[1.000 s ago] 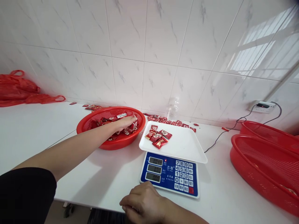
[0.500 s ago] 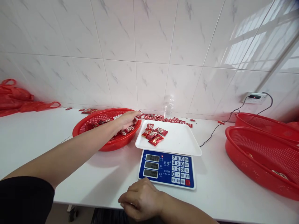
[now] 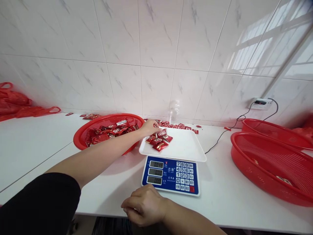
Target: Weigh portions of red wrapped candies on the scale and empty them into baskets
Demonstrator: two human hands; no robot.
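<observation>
My left hand (image 3: pixel 149 127) reaches over the left back corner of the scale's white tray (image 3: pixel 188 145). Its fingers are pinched on a small red wrapped packet (image 3: pixel 161 133), just over other red packets (image 3: pixel 160 146) lying in the tray. Below the tray is the scale's blue keypad panel (image 3: pixel 171 175), and its top display seems to read 0.044. Left of the scale stands a red mesh basket (image 3: pixel 80 132) with many similar packets, partly covered by my left forearm. My right hand (image 3: pixel 144 205) is curled closed at the table's front edge, holding nothing visible.
A row of red packets (image 3: pixel 171 125) lies along the wall, with a clear plastic bottle or cup (image 3: pixel 174 111) behind. Two red baskets (image 3: pixel 269 176) stand on the right. A black cable (image 3: pixel 221 138) runs from the wall socket (image 3: pixel 261 103). Red plastic bags (image 3: pixel 17 101) lie far left.
My left hand has moved right, from above the red basket's rim to over the tray, carrying a packet. My right hand stays closed at the table edge. The view has shifted slightly.
</observation>
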